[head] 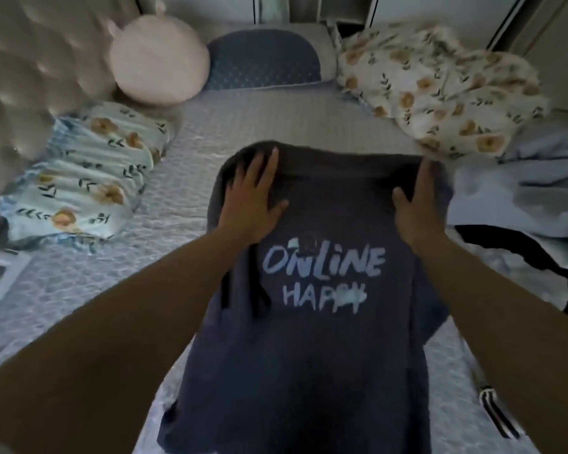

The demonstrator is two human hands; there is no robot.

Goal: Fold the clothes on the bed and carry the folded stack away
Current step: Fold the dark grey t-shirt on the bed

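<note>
Both arms reach forward over the bed. Left hand (254, 198) lies palm-down, fingers straight and slightly spread, pressing flat on the upper left of the dark blue-grey T-shirt with pale "ONLINE HAPPY" lettering (322, 322). Right hand (417, 204) sits at the shirt's upper right: thumb out to the left on the cloth, fingers extended toward the far folded edge. Fingertips are blurred; cannot tell if they hook over that edge or just lie on it.

Around: pale quilted bedspread (210, 126) under everything. Light blue floral ruffled pillow (82, 181) to the left, well apart from the shirt. Round pink cushion (159, 60) and dark blue dotted pillow (263, 60) at the far end. Cream floral duvet (440, 90) bunched at far right, its near edge just beside the right fingertips. Pale blue crumpled fabric (512, 198) and a black garment (538, 263) lie right of the right forearm. Tufted beige headboard (23, 77) at far left.

Shirt lies centred on the bed, print facing up, far edge folded over and rounded. Left fingers just inside that far edge; lettering sits below and between both hands.
</note>
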